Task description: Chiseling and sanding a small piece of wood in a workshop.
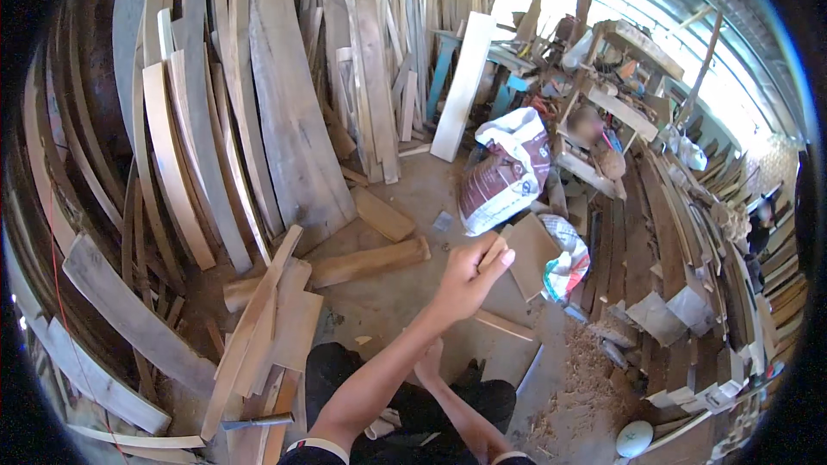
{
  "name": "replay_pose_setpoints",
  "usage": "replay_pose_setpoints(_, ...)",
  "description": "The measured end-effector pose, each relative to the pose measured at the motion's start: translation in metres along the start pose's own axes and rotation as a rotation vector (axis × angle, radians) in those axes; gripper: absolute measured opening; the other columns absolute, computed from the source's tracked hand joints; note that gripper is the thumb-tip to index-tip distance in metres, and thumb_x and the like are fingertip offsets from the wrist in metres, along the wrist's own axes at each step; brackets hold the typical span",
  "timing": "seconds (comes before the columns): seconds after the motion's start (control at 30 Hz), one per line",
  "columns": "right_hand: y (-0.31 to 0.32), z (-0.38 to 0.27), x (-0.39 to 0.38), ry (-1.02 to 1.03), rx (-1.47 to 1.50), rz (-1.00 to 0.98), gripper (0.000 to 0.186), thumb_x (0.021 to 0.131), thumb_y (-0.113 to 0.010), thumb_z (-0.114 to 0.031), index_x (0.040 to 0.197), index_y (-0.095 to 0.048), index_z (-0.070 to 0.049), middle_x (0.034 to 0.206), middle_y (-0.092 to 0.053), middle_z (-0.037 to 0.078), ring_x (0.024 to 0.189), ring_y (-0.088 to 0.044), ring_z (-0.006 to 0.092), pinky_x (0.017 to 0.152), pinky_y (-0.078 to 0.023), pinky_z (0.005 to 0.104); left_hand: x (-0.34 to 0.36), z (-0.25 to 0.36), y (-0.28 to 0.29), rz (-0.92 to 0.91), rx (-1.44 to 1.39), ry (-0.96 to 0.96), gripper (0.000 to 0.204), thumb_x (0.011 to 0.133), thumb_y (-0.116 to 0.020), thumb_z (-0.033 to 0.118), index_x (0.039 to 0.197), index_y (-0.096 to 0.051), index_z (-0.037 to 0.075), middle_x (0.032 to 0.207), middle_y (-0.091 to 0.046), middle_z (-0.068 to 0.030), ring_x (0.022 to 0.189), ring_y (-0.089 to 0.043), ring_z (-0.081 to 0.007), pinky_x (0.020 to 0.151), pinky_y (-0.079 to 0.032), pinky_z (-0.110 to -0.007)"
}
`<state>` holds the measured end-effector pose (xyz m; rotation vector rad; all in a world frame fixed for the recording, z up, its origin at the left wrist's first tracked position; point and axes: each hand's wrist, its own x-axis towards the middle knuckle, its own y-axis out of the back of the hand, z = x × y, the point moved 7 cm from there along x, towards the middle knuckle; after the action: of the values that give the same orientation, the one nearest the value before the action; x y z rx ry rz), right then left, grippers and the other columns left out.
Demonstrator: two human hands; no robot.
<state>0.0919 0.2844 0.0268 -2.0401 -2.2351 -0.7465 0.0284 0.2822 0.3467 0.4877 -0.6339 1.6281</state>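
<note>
My left hand (472,282) is raised in front of me, over the floor, and closed in a fist. A small tan edge shows between thumb and fingers, but I cannot make out what it is. Behind and below the left forearm, close to my lap, is my right hand (428,363); its fingers are mostly hidden. Beyond the left fist lie a flat brown board (530,263) and a white and brown sack (508,176) standing open. A thin wooden strip (505,325) rests on the floor to the right.
Tall planks (289,112) lean along the left and back. Stacked boards (284,327) lie at my left, with a dark metal tool (257,422) beside them. A thick beam (370,263) lies ahead. Wood shavings (581,387), a lumber pile (663,293) and a round pale object (635,439) are right.
</note>
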Motion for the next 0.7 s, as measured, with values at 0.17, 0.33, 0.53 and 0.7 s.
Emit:
replay_pose_setpoints(0.17,0.045,-0.135,0.049,0.017,0.434,-0.044,0.017,0.079,-0.068,-0.01,0.087,-0.057,0.0,0.074,-0.06,0.004,0.07,-0.053,0.0108,0.062,-0.044,0.0304,0.001,-0.007,0.009,0.02,-0.117,0.033,0.029,0.093,-0.057,0.024,0.077,-0.047,0.002,0.06,-0.035,-0.0008,0.057,-0.034,-0.0076,0.05,-0.03,-0.028)
replay_pose_setpoints(0.33,0.032,-0.09,0.023,0.047,0.359,0.01,0.026,0.08,-0.069,-0.017,0.096,-0.058,0.001,0.083,-0.063,0.004,0.074,-0.055,0.0115,0.065,-0.045,0.0306,-0.007,-0.004,0.009,-0.027,-0.137,0.102,0.026,0.093,-0.056,0.024,0.081,-0.05,0.002,0.062,-0.038,0.0001,0.059,-0.035,-0.007,0.052,-0.031,-0.027)
replay_pose_setpoints(0.53,0.001,0.001,-0.024,-0.04,0.293,-0.081,0.024,0.086,-0.065,-0.017,0.104,-0.053,-0.005,0.075,-0.045,-0.003,0.068,-0.044,0.0108,0.062,-0.04,0.027,-0.008,-0.009,0.002,-0.213,-0.345,0.248,0.027,0.092,-0.057,0.034,0.085,-0.058,0.007,0.071,-0.046,0.0065,0.065,-0.04,-0.004,0.057,-0.032,-0.022)
replay_pose_setpoints(0.7,0.032,-0.076,0.018,0.072,0.439,-0.155,0.045,0.102,-0.028,-0.043,0.107,-0.05,-0.003,0.087,-0.059,0.007,0.076,-0.055,0.0156,0.071,-0.046,0.0323,0.013,-0.012,0.007,-0.254,-0.437,0.224,0.03,0.093,-0.056,0.034,0.088,-0.06,0.004,0.062,-0.04,0.0076,0.054,-0.034,-0.0028,0.049,-0.026,-0.021)
